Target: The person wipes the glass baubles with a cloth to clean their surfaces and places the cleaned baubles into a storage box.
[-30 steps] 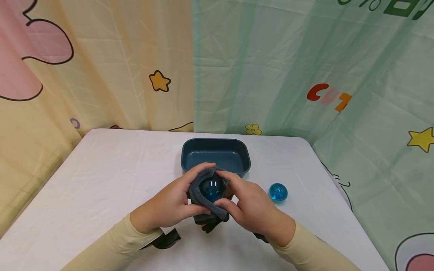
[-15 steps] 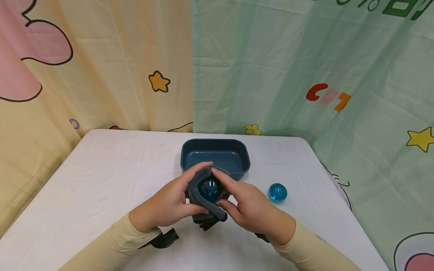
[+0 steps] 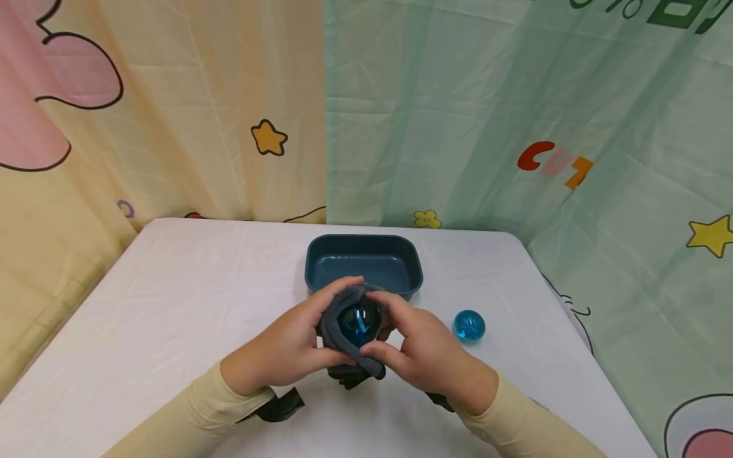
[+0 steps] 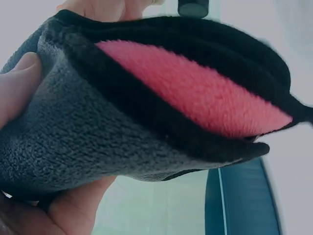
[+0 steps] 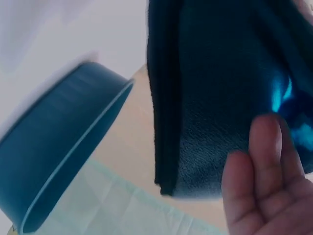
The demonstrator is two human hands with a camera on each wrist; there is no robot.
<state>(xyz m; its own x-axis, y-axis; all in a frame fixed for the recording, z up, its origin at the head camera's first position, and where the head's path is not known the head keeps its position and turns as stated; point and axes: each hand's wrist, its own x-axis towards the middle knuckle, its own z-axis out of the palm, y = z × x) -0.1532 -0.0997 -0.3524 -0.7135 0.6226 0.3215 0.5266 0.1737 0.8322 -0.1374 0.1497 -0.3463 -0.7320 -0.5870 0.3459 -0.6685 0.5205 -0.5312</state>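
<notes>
In the head view my left hand [image 3: 289, 340] grips a dark grey plush cloth [image 3: 333, 329], which wraps around a clear blue ball [image 3: 359, 323]. My right hand [image 3: 426, 346] holds the ball from the right, with its thumb and index finger against the near and far sides. Folded edges of the cloth [image 4: 88, 122] fill the left wrist view, where a pink inner face shows between black borders. From the right wrist, several of my right fingers [image 5: 266, 161] touch the ball [image 5: 303, 127] beside the grey cloth [image 5: 215, 122]. The ball's underside is hidden.
Just beyond my hands stands a dark teal rectangular basin [image 3: 363, 292]. A second clear blue ball [image 3: 469, 326] lies on the white-covered table [image 3: 189, 286] to the right of my right hand. Printed curtains [image 3: 429, 114] hang behind the table.
My right index finger and thumb have shifted slightly over the ball, and the glints on it look different. Both hands, with the cloth, have moved only a little. Basin and second ball stay put.
</notes>
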